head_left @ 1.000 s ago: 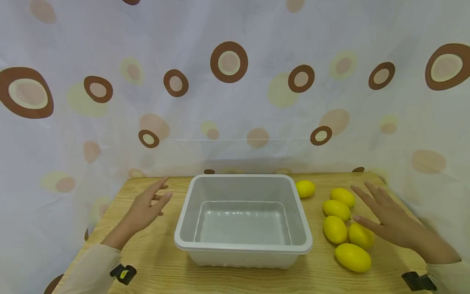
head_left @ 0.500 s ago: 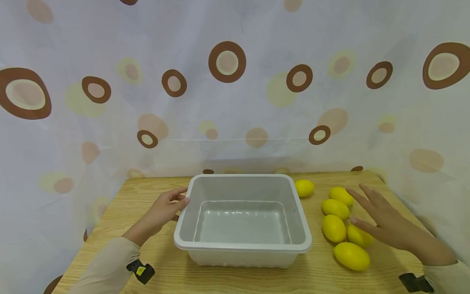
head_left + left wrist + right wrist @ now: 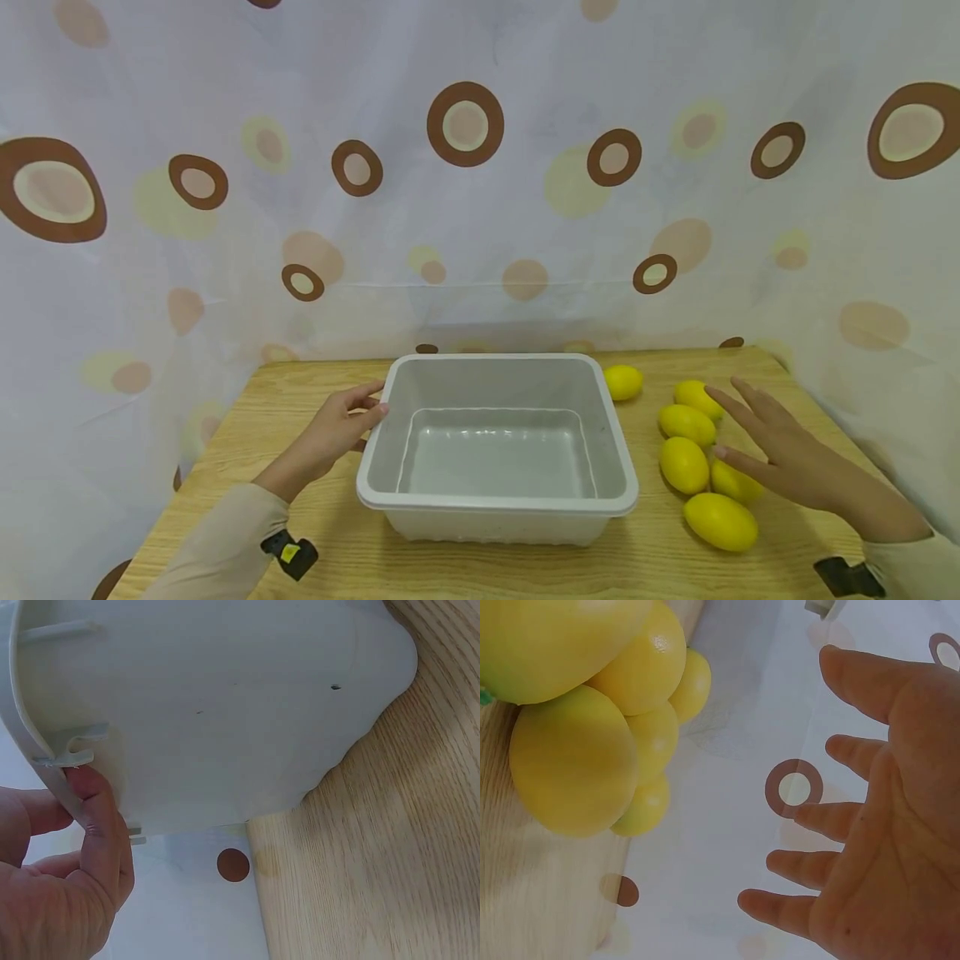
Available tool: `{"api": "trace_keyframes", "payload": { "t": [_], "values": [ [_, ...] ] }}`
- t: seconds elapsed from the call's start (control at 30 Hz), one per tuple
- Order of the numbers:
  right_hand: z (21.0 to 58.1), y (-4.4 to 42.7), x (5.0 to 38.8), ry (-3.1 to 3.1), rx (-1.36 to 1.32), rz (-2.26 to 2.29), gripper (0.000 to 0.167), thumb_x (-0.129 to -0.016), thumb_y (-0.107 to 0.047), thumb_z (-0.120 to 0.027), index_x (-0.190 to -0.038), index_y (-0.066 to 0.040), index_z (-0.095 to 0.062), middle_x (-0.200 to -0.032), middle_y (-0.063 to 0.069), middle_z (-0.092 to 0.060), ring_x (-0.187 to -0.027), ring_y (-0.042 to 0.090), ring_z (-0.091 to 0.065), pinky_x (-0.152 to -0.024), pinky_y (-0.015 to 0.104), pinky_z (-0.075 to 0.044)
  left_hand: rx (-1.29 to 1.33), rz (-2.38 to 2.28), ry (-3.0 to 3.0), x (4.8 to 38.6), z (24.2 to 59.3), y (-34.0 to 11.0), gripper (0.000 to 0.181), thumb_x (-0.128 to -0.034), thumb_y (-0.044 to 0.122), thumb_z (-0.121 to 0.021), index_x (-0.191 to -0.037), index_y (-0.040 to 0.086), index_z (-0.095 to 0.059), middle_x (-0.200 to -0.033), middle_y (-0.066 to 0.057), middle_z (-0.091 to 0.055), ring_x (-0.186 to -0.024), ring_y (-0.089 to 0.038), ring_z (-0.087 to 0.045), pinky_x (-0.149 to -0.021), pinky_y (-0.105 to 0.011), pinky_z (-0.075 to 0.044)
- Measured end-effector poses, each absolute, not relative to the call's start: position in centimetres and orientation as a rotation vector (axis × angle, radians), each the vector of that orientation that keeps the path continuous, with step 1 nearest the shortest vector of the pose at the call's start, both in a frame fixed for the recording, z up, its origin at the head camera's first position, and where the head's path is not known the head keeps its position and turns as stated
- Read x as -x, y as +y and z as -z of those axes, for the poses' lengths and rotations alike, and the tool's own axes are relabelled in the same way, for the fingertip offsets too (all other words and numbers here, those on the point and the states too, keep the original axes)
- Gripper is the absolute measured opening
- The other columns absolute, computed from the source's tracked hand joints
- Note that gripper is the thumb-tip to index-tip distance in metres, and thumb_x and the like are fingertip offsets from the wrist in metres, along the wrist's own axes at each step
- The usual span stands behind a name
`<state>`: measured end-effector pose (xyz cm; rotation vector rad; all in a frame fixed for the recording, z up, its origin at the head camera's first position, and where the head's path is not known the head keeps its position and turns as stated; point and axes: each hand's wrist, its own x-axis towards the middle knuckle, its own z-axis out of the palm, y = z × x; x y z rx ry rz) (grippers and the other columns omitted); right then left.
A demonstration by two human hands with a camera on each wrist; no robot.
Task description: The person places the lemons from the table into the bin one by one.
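A grey plastic tub point(image 3: 495, 503) stands mid-table, with nothing inside. My left hand point(image 3: 330, 433) pinches its left rim; in the left wrist view the thumb of the hand point(image 3: 75, 870) lies on one side of the rim and curled fingers lie under it, against the tub's outer wall point(image 3: 225, 735). Over the yellow lemons point(image 3: 684, 467) at the right hovers my right hand point(image 3: 802, 462), fingers spread. The right wrist view shows that hand point(image 3: 885, 817) holding nothing, apart from the lemons point(image 3: 574, 761).
One more lemon point(image 3: 624, 382) lies behind, against the tub's right side. The wooden table point(image 3: 300, 383) ends at a patterned cloth point(image 3: 495, 217) that hangs behind and at both sides. Each wrist carries a black strap.
My left hand has moved right to the tub and taken hold of its left rim. The right hand has shifted slightly left, still above the lemons.
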<state>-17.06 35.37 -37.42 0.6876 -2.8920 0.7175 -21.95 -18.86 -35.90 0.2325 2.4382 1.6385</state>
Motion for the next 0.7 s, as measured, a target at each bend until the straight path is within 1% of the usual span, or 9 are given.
{"api": "trace_keyframes", "payload": {
  "t": [0.1,0.2,0.33,0.43,0.53,0.7],
  "values": [
    [37.4,35.3,17.1,-2.884,-0.688,-0.682,0.076,-0.093,-0.022,-0.064,-0.154,-0.019,-0.018,-0.153,0.032,-0.009,-0.130,0.060,-0.017,-0.085,0.080,-0.025,-0.230,-1.634,2.445,21.9,35.8,-18.7,0.052,-0.1000,0.013,-0.051,-0.147,-0.001,-0.033,-0.123,-0.026,-0.052,-0.101,-0.027,-0.063,-0.071,-0.042,-0.059],
    [37.4,35.1,16.8,-2.863,-0.700,-0.622,0.075,-0.092,-0.024,-0.066,-0.153,-0.019,-0.023,-0.151,0.032,-0.017,-0.128,0.058,-0.023,-0.086,0.077,-0.029,-0.225,-1.632,2.448,21.9,35.6,-18.5,0.052,-0.1000,0.013,-0.051,-0.147,-0.001,-0.033,-0.122,-0.026,-0.052,-0.100,-0.028,-0.063,-0.071,-0.041,-0.059],
    [37.7,34.4,15.6,-2.848,-0.711,-0.536,0.073,-0.089,-0.027,-0.069,-0.150,-0.020,-0.031,-0.147,0.029,-0.027,-0.125,0.054,-0.032,-0.084,0.074,-0.036,-0.223,-1.629,2.449,21.8,35.7,-18.5,0.052,-0.1000,0.013,-0.051,-0.147,-0.002,-0.033,-0.122,-0.026,-0.051,-0.101,-0.028,-0.062,-0.070,-0.041,-0.059],
    [38.2,33.8,14.4,-2.829,-0.722,-0.465,0.070,-0.086,-0.029,-0.072,-0.147,-0.021,-0.037,-0.144,0.028,-0.033,-0.121,0.050,-0.039,-0.080,0.071,-0.042,-0.215,-1.620,2.455,21.8,35.7,-18.5,0.052,-0.1002,0.013,-0.051,-0.147,-0.001,-0.033,-0.122,-0.026,-0.051,-0.100,-0.027,-0.063,-0.071,-0.040,-0.060],
    [39.0,33.4,13.5,-2.806,-0.723,-0.389,0.069,-0.082,-0.030,-0.076,-0.142,-0.020,-0.044,-0.139,0.025,-0.040,-0.117,0.045,-0.046,-0.079,0.065,-0.047,-0.204,-1.619,2.460,22.0,35.9,-18.6,0.051,-0.1002,0.013,-0.051,-0.147,0.000,-0.035,-0.121,-0.025,-0.052,-0.097,-0.025,-0.064,-0.070,-0.038,-0.060],
    [40.5,33.0,12.3,-2.810,-0.725,-0.323,0.069,-0.078,-0.033,-0.079,-0.138,-0.018,-0.049,-0.133,0.019,-0.049,-0.113,0.038,-0.052,-0.080,0.059,-0.050,-0.238,-1.633,2.453,22.1,35.9,-18.7,0.051,-0.1002,0.013,-0.051,-0.146,-0.002,-0.035,-0.120,-0.025,-0.051,-0.094,-0.024,-0.065,-0.068,-0.037,-0.060]
  ]
}}
